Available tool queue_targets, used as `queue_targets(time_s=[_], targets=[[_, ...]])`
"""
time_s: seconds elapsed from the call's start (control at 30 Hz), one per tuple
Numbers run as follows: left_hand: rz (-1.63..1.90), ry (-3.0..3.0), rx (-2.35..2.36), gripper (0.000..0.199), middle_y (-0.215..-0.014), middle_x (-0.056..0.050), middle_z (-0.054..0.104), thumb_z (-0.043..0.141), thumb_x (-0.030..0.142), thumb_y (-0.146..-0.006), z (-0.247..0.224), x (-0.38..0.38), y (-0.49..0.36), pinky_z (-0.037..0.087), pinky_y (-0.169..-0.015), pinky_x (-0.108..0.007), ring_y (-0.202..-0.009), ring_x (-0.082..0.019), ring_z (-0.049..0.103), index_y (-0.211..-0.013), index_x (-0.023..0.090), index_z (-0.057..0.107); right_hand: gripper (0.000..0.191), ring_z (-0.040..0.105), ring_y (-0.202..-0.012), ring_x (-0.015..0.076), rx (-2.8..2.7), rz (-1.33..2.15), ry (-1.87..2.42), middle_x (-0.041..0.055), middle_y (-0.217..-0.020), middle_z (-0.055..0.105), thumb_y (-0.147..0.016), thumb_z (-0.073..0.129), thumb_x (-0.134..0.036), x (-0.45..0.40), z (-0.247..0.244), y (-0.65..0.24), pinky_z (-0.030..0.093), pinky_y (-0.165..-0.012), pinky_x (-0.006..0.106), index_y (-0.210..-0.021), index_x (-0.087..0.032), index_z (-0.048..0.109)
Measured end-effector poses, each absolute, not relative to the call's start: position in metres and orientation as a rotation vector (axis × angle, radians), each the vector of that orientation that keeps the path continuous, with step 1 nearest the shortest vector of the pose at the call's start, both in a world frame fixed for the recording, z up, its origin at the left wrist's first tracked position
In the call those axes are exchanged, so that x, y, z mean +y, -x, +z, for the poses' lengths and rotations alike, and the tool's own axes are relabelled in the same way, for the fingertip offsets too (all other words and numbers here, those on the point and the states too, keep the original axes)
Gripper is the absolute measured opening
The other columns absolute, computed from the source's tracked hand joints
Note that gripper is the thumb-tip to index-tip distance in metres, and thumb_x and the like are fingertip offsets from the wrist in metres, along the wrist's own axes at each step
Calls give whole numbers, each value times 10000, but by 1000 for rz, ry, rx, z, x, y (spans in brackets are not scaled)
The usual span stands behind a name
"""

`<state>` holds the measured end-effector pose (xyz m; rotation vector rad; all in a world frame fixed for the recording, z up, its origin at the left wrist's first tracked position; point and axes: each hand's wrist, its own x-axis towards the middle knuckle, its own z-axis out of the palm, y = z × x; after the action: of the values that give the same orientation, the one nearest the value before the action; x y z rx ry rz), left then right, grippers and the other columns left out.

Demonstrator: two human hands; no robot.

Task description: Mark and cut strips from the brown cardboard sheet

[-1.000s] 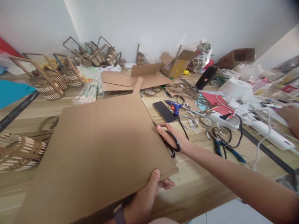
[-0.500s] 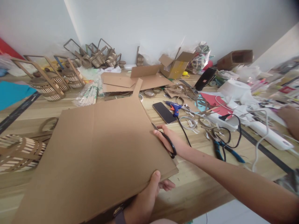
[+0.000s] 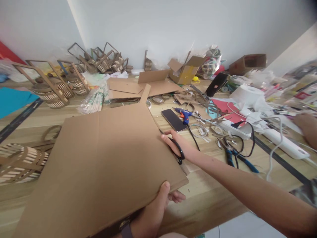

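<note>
A large brown cardboard sheet (image 3: 111,155) lies across the front of the table. At its near right corner my left hand (image 3: 159,203) grips the edge, thumb on top and fingers underneath. My right hand (image 3: 177,143) is wrapped round the black handles of a pair of scissors (image 3: 182,153), whose blades sit at the sheet's right edge. A narrow cardboard strip (image 3: 145,94) sticks out from the far right corner. Just beyond my right hand lie a dark phone (image 3: 174,119) and a blue glue gun (image 3: 183,114).
Blue-handled pliers (image 3: 237,158), a white power strip (image 3: 286,143) and cables lie to the right. Small slatted buckets (image 3: 49,92) stand at the back left; another bucket (image 3: 22,162) lies left of the sheet. An open carton (image 3: 187,71) stands behind. Another person's hand (image 3: 307,127) is far right.
My right hand and the scissors have shifted very slightly to the left and up along the cardboard's right edge. My left hand keeps its grip in the same place.
</note>
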<state>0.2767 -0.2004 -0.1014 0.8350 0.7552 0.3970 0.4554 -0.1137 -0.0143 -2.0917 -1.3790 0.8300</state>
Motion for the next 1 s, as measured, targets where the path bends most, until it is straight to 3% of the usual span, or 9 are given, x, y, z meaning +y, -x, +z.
queue_targets(time_s=[0.13, 0.2, 0.3, 0.4, 0.53, 0.63, 0.77, 0.87, 1.0], targets=[[381, -849, 741, 735, -887, -96, 762, 468, 845, -799, -99, -200, -278, 435, -1055, -445, -953, -274, 648, -814, 158, 732, 405, 708, -913, 263, -1418, 740, 2076, 107, -916, 753, -959, 564, -493, -115, -20, -456, 519, -787, 329, -1167, -146, 590], [393, -847, 741, 740, -886, -99, 764, 478, 853, -786, -100, -200, -278, 442, -1045, -445, -953, -277, 649, -810, 158, 730, 389, 705, -957, 266, -1414, 728, 2076, 102, -932, 755, -951, 581, -483, -115, -19, -456, 516, -823, 330, -1164, -158, 595], [402, -834, 751, 746, -872, -101, 766, 491, 870, -758, -100, -200, -279, 445, -1037, -451, -936, -279, 653, -795, 162, 722, 435, 708, -759, 248, -1366, 770, 2108, 53, -744, 722, -953, 570, -509, -114, -15, -454, 526, -679, 322, -1200, -152, 586], [392, -837, 759, 739, -873, -95, 767, 488, 867, -760, -99, -200, -279, 434, -1053, -452, -940, -275, 654, -812, 167, 718, 520, 618, -498, 209, -1293, 847, 2140, -20, -557, 615, -974, 503, -564, -113, -10, -453, 459, -468, 295, -1274, -141, 539], [393, -858, 755, 730, -871, -98, 766, 483, 873, -756, -98, -199, -279, 435, -1055, -450, -945, -276, 657, -766, 175, 696, 574, 593, -460, 195, -1268, 882, 2148, -39, -529, 587, -969, 503, -594, -109, -7, -452, 435, -421, 278, -1316, -137, 516], [397, -857, 736, 718, -885, -101, 767, 480, 870, -763, -98, -199, -278, 434, -1055, -443, -963, -276, 659, -738, 182, 683, 555, 653, -572, 206, -1294, 835, 2163, 31, -668, 692, -972, 503, -590, -105, -6, -454, 482, -506, 292, -1276, -130, 568], [375, -876, 729, 720, -906, -98, 769, 462, 855, -786, -100, -200, -277, 431, -1057, -441, -970, -269, 654, -767, 177, 706, 500, 713, -857, 238, -1352, 755, 2164, 113, -961, 763, -973, 500, -590, -99, -7, -458, 525, -719, 314, -1141, -148, 663], [377, -895, 734, 730, -899, -92, 766, 439, 845, -809, -101, -200, -277, 431, -1059, -438, -966, -266, 651, -795, 173, 725, 478, 704, -954, 255, -1411, 721, 2137, 110, -1015, 766, -964, 510, -590, -97, -12, -460, 519, -804, 337, -1100, -164, 677], [371, -900, 726, 741, -911, -92, 767, 423, 844, -824, -101, -202, -277, 439, -1057, -445, -980, -274, 657, -797, 170, 730, 468, 704, -939, 256, -1492, 697, 2089, 108, -971, 768, -978, 487, -572, -97, -20, -462, 515, -801, 345, -1124, -158, 649]])
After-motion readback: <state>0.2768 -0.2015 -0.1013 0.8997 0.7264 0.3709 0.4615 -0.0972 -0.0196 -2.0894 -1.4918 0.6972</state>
